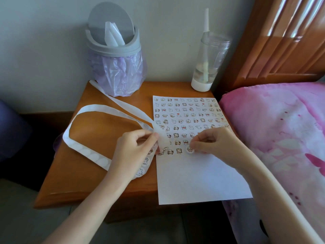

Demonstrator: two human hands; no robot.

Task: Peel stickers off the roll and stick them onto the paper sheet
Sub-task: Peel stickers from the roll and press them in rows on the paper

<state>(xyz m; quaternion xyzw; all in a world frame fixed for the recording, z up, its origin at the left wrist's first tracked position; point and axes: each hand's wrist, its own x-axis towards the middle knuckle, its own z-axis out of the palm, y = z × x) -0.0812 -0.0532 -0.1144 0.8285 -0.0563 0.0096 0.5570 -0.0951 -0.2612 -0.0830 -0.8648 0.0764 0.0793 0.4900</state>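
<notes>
Round white cartoon sticker (190, 150) lies at the right end of the lowest, unfinished row on the white paper sheet (197, 178), just right of the frame's centre. The right hand (215, 142) pinches its edge between curled thumb and forefinger. Left of centre, the left hand (134, 150) curls round the long white backing strip (84, 153) and pinches it at the sheet's left edge. More printed stickers show on the strip below that hand, and its bare length loops over the orange wooden worktop (98, 131) toward the upper left.

This looks like the placing step. The next move calls for pressing the sticker flat in line with its row, letting go, then reaching back to the strip to peel another.

A grey swing-lid bin (114, 48) and a clear plastic bottle (210, 55) stand at the top.
</notes>
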